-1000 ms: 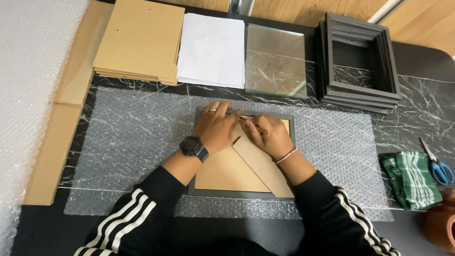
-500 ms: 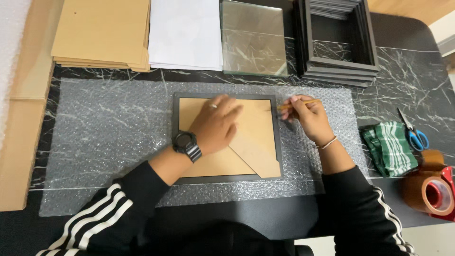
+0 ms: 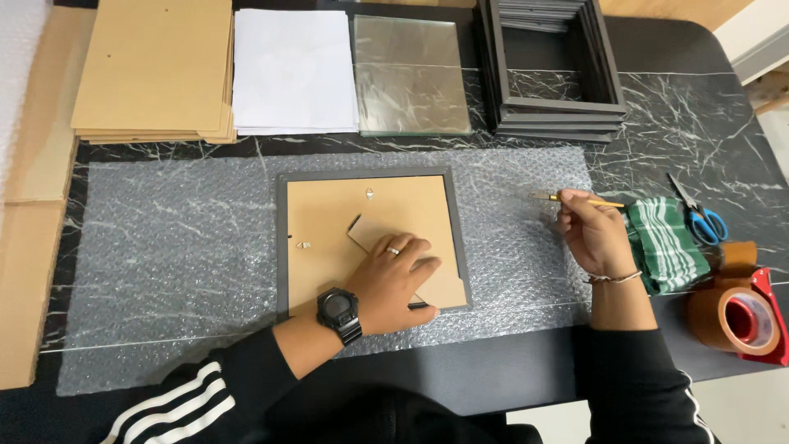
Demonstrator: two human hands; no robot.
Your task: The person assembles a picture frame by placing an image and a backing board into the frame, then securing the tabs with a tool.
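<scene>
Lying along the 9 o'clock edge, a flat cardboard strip borders a black marble-patterned table veined in white. At 11 o'clock sits a stack of brown backing boards, then a pile of white sheets, then glass panes at 12 o'clock, and a stack of black frames at 1 o'clock. A sheet of bubble wrap covers the middle of the table. On it, at the centre, lies a dark picture frame face down, its brown backing board and folded stand showing. The left hand, with a ring and a black wristwatch, presses flat on the lower right part of that backing, fingers spread. Well apart at 3 o'clock, the right hand hovers over the wrap's edge, fingers pinched on a thin yellow-handled tool pointing toward 9 o'clock. Just beside it lies a green striped cloth, then blue-handled scissors, and at 4 o'clock a brown tape roll in a red dispenser. Pale flooring shows past the table's right corner.
</scene>
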